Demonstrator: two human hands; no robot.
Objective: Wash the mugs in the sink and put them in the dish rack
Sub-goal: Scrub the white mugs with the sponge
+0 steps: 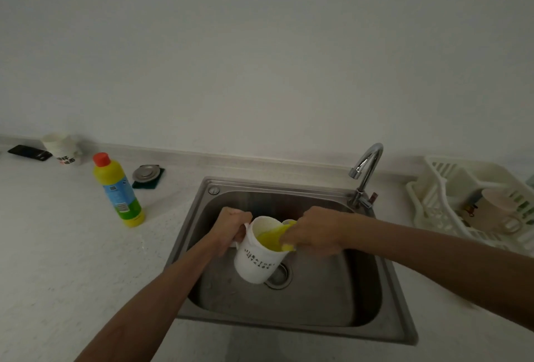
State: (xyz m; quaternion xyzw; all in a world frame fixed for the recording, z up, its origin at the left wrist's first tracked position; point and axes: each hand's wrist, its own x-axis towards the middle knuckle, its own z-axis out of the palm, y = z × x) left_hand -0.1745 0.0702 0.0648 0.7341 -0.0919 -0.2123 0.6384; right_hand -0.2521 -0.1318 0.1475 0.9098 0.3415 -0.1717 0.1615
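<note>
A: What holds what, biggest first?

B: The pale speckled desk (57,246) carries a steel sink (289,185). Below both sets of fingers its basin shows only a round drain (281,277). Far right of the right fingers, a white plastic dish rack (433,197) holds one cream mug (497,211), tilted.

A: And the mug being washed?

B: The white printed mug (257,260) hangs tilted over the basin. The left hand (231,225) curls its fingers round the handle. The right hand (315,231) pinches a yellow sponge (271,238), pushed into the mug's mouth.

A: Anything around?

B: A curved chrome tap (368,168) stands beyond the right fingers. Left of the left fingers stand a yellow bottle (121,191) with a red cap, a metal strainer (146,173) on a green pad (153,184), and farther off another white mug (62,149).
</note>
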